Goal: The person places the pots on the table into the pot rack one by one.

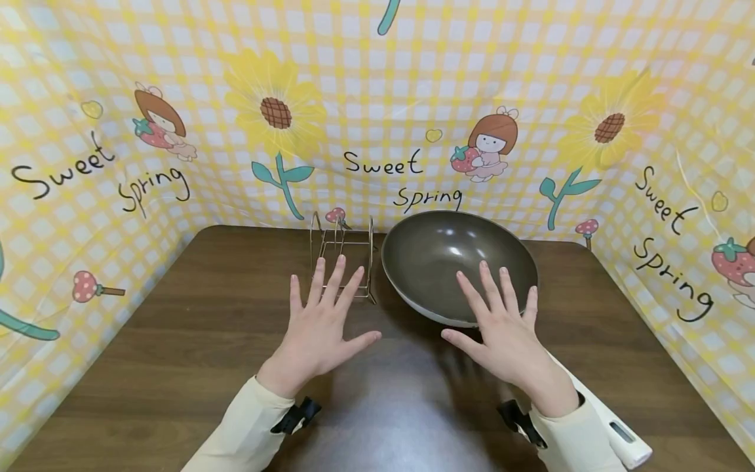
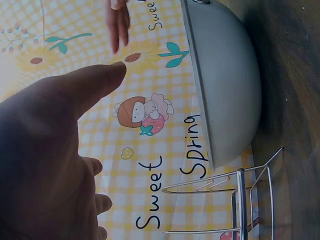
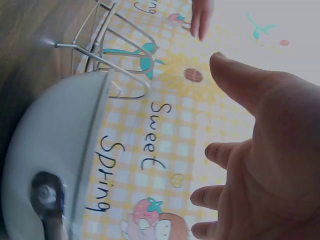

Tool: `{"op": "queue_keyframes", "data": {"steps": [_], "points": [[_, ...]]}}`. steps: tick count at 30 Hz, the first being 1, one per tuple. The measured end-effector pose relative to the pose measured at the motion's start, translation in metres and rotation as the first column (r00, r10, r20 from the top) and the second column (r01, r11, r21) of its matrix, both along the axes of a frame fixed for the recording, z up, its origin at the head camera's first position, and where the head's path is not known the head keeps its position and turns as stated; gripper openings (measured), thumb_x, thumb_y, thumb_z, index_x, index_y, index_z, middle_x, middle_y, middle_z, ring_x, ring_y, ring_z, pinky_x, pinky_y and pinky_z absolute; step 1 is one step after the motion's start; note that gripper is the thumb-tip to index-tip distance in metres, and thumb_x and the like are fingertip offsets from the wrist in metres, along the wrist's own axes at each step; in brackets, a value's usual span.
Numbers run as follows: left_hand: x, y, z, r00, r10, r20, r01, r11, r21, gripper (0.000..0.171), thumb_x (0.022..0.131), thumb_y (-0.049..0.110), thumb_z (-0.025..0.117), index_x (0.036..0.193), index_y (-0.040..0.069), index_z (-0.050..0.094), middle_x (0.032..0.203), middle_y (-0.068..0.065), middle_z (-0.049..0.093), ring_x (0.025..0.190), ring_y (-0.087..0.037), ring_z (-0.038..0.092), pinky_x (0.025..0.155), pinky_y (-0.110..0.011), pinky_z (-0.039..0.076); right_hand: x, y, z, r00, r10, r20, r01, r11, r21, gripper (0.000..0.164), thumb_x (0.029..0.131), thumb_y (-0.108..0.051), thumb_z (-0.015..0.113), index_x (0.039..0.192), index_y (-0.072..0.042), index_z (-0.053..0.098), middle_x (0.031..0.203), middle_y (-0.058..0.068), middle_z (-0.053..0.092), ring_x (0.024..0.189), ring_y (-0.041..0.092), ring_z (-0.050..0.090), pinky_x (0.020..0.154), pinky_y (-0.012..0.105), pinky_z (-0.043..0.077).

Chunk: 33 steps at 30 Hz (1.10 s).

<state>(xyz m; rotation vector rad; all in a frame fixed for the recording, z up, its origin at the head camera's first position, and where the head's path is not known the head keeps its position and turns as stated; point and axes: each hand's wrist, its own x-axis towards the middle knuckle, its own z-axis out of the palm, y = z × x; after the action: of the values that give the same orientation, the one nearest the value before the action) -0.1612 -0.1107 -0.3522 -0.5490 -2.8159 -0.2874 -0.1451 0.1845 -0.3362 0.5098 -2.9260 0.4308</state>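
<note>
My left hand is held above the table with its fingers spread and straight, holding nothing. Just beyond its fingertips stands a metal wire rack with upright loops. To the right, my right hand is likewise spread in the air and grips nothing; in the head view it covers part of a wok. The wok has a dark inside and a light grey outside. Its white handle points toward the near right, partly hidden under the right forearm. In the right wrist view the handle joint shows on the wok's side.
The brown wooden table carries both things near its back edge. A yellow checked cloth with flowers and lettering hangs behind the table and along both sides. Rack and wok stand close side by side.
</note>
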Motion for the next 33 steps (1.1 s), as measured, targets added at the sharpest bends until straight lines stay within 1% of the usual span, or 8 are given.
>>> {"op": "queue_keyframes", "data": {"steps": [6, 10, 15, 19, 23, 25, 28, 33], "points": [[0.002, 0.001, -0.002, 1.0, -0.019, -0.006, 0.019, 1.0, 0.015, 0.099, 0.085, 0.068, 0.06, 0.16, 0.018, 0.018, 0.166, -0.012, 0.006, 0.151, -0.038, -0.003, 0.112, -0.069, -0.002, 0.021, 0.007, 0.011, 0.999, -0.002, -0.034, 0.002, 1.0, 0.02, 0.087, 0.093, -0.06, 0.057, 0.16, -0.024, 0.016, 0.166, 0.013, -0.002, 0.15, 0.041, -0.008, 0.106, 0.072, -0.014], [0.005, 0.005, -0.001, 0.998, -0.058, -0.015, 0.058, 0.998, 0.034, 0.098, 0.086, 0.066, 0.06, 0.16, 0.016, 0.019, 0.166, -0.013, 0.008, 0.151, -0.037, 0.001, 0.112, -0.069, 0.001, 0.033, 0.013, 0.019, 0.997, -0.01, -0.076, 0.013, 0.999, 0.036, 0.087, 0.093, -0.059, 0.059, 0.16, -0.023, 0.018, 0.166, 0.013, -0.001, 0.149, 0.043, -0.006, 0.105, 0.072, -0.015], [0.01, 0.01, 0.001, 0.993, -0.111, -0.025, 0.112, 0.992, 0.059, 0.097, 0.087, 0.065, 0.06, 0.159, 0.015, 0.02, 0.165, -0.014, 0.013, 0.151, -0.037, 0.002, 0.112, -0.07, 0.004, 0.046, 0.026, 0.026, 0.99, -0.006, -0.142, 0.019, 0.996, 0.089, 0.088, 0.092, -0.059, 0.06, 0.16, -0.024, 0.017, 0.167, 0.013, 0.0, 0.15, 0.041, -0.006, 0.105, 0.073, -0.015], [0.014, 0.013, 0.002, 0.991, -0.127, -0.029, 0.129, 0.99, 0.053, 0.097, 0.087, 0.065, 0.061, 0.159, 0.014, 0.02, 0.164, -0.015, 0.015, 0.151, -0.037, 0.005, 0.112, -0.069, 0.006, 0.054, 0.037, 0.031, 0.983, 0.008, -0.185, 0.018, 0.99, 0.137, 0.088, 0.091, -0.058, 0.061, 0.16, -0.026, 0.017, 0.167, 0.012, 0.002, 0.15, 0.04, -0.006, 0.105, 0.073, -0.013], [0.017, 0.016, 0.003, 0.99, -0.136, -0.039, 0.138, 0.99, 0.035, 0.097, 0.087, 0.065, 0.06, 0.159, 0.014, 0.021, 0.164, -0.016, 0.017, 0.151, -0.038, 0.007, 0.112, -0.069, 0.008, 0.055, 0.051, 0.035, 0.984, 0.006, -0.18, 0.03, 0.981, 0.193, 0.089, 0.09, -0.061, 0.06, 0.16, -0.027, 0.016, 0.167, 0.013, 0.002, 0.15, 0.04, -0.008, 0.104, 0.073, -0.015], [0.018, 0.017, 0.002, 0.988, -0.154, -0.028, 0.155, 0.987, 0.042, 0.096, 0.087, 0.064, 0.061, 0.159, 0.014, 0.021, 0.164, -0.017, 0.017, 0.15, -0.038, 0.008, 0.112, -0.069, 0.008, 0.053, 0.059, 0.037, 0.988, 0.007, -0.157, 0.029, 0.974, 0.225, 0.088, 0.091, -0.061, 0.059, 0.16, -0.027, 0.016, 0.166, 0.014, 0.003, 0.15, 0.04, -0.008, 0.104, 0.073, -0.016], [0.02, 0.02, 0.001, 0.982, -0.19, 0.009, 0.189, 0.98, 0.062, 0.096, 0.088, 0.063, 0.06, 0.159, 0.013, 0.02, 0.164, -0.016, 0.016, 0.151, -0.037, 0.007, 0.112, -0.068, 0.008, 0.049, 0.069, 0.039, 0.994, 0.014, -0.106, 0.016, 0.961, 0.277, 0.087, 0.091, -0.062, 0.057, 0.16, -0.025, 0.018, 0.166, 0.016, 0.005, 0.149, 0.042, -0.006, 0.103, 0.073, -0.017], [0.024, 0.026, -0.002, 0.964, -0.249, 0.089, 0.239, 0.965, 0.11, 0.095, 0.09, 0.062, 0.06, 0.159, 0.012, 0.017, 0.165, -0.014, 0.014, 0.151, -0.036, 0.006, 0.112, -0.069, 0.008, 0.044, 0.081, 0.041, 0.999, 0.013, -0.031, -0.002, 0.945, 0.326, 0.086, 0.092, -0.064, 0.055, 0.159, -0.023, 0.021, 0.165, 0.017, 0.008, 0.148, 0.046, -0.001, 0.103, 0.073, -0.018]]}}
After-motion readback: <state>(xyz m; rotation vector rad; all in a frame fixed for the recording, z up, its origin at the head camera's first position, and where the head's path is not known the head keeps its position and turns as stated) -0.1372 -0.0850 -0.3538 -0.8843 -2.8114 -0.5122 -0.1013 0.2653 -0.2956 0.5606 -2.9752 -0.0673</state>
